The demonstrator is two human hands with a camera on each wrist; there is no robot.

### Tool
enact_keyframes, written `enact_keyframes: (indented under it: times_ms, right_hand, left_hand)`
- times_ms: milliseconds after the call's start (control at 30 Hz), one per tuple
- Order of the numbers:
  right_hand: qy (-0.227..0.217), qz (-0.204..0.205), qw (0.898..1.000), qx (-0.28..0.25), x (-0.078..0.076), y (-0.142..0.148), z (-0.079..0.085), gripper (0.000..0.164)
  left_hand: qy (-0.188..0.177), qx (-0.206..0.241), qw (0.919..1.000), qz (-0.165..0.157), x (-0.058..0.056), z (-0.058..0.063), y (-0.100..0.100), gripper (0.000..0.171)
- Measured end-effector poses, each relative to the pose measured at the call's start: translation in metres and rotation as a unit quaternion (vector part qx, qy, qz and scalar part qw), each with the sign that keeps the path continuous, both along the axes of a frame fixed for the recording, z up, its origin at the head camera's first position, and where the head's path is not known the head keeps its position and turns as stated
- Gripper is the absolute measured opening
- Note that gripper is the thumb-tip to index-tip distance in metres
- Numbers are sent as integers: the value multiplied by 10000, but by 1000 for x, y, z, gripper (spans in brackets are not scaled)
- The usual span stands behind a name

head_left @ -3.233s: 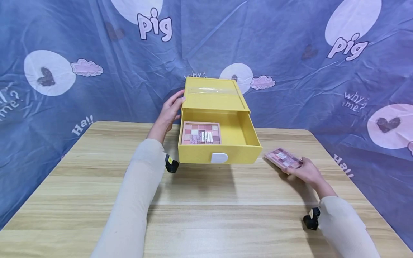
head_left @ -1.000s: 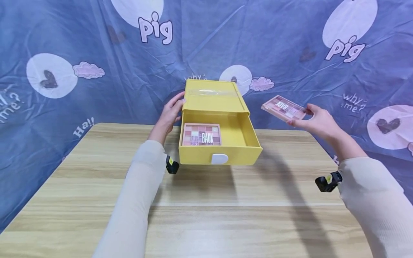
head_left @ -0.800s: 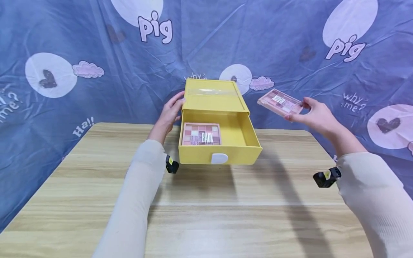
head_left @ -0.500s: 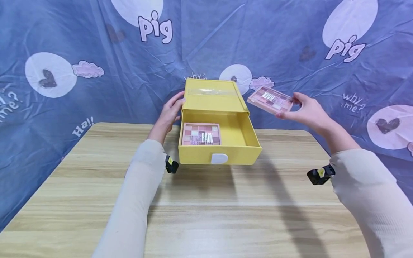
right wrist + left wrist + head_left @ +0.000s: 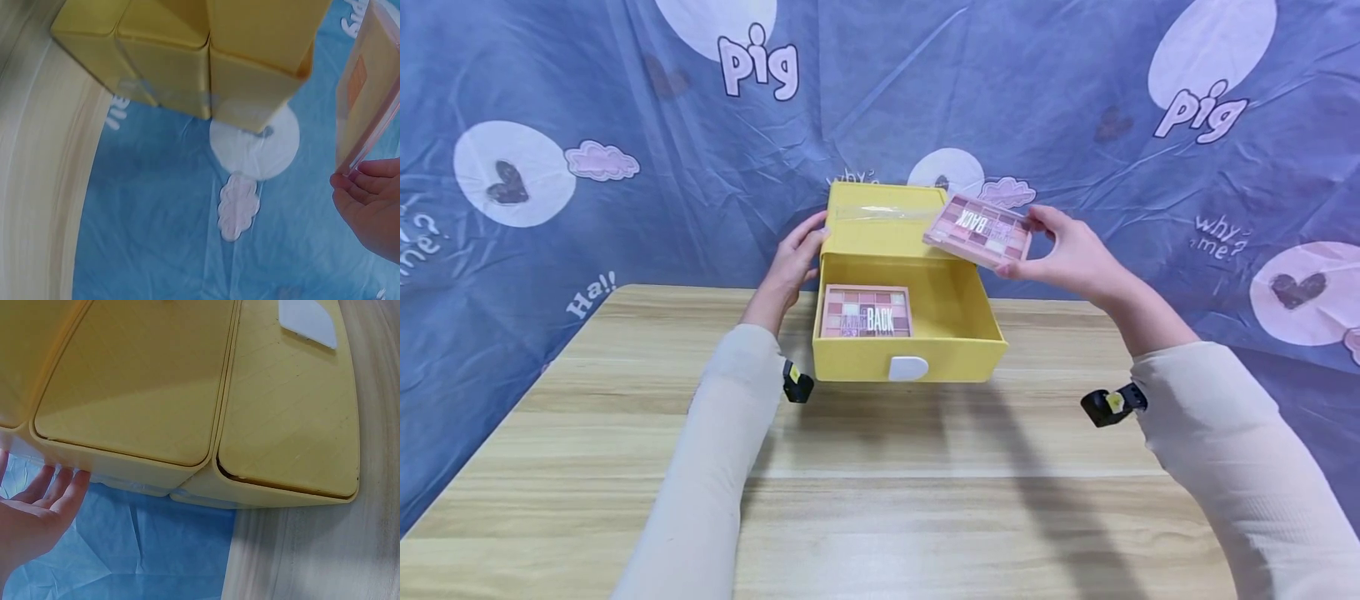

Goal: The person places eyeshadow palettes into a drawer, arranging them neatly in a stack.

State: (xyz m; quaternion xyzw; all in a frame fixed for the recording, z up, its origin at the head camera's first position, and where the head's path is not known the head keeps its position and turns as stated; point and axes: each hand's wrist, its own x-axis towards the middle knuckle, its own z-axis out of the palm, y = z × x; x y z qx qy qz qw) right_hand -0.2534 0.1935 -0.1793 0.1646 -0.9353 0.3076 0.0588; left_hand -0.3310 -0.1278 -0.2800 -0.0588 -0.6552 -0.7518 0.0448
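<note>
My left hand (image 5: 786,268) rests at the upper left side of a yellow drawer cabinet (image 5: 876,237). In the left wrist view, the extended fingers (image 5: 62,487) touch the cabinet's side wall. The top drawer (image 5: 842,362), with a white pull tab, is slid out. Inside it, on the left, lies a pink eyeshadow palette (image 5: 867,312) lettered BACK. My right hand (image 5: 1075,258) pinches a second eyeshadow palette (image 5: 977,231) by its right edge. It hangs tilted over the back right of the drawer, overlapping the cabinet top in the head view. Its pale underside (image 5: 369,94) faces the right wrist camera.
A light wood table (image 5: 625,450) holds the cabinet near its far edge. Behind it hangs a blue printed cloth (image 5: 722,200). In the right wrist view, further closed tiers (image 5: 165,72) of the cabinet stack below the top one.
My right hand has lifted the second palette off the table at the right, then carried it left to above the drawer. My left hand and the cabinet have stayed in place.
</note>
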Motion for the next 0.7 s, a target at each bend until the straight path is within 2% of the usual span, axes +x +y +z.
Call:
enact_keyframes:
  times_ms: [500,700]
  right_hand:
    - [144,508,9986,-29,6,-36,-6,92]
    - [262,683,9973,-20,6,-45,-12,88]
  left_hand:
    - [-46,111,9999,-52,0,2,0,46]
    - [-60,50,10000,-23,1,2,0,46]
